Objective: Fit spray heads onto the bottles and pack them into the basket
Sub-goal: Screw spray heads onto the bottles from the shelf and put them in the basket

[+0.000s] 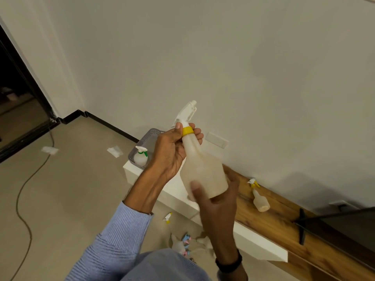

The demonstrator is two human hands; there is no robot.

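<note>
Meanwhile, you are holding a translucent bottle (204, 171) aloft before the wall, your right hand (217, 201) cupping its base while your left hand (172, 151) is pinching the yellow collar (187, 131) of its white spray head (185, 112). Behind, a grey basket (146, 142) is holding one green-collared bottle (140, 157) on the white ledge (178, 191).

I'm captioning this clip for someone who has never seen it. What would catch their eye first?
First, the translucent bottle held up mid-frame: the left hand grips its yellow collar under the white spray head, the right hand cups its base. Behind, a grey basket already holds a green-collared bottle. Another bottle lies on the wooden shelf at right.
</note>
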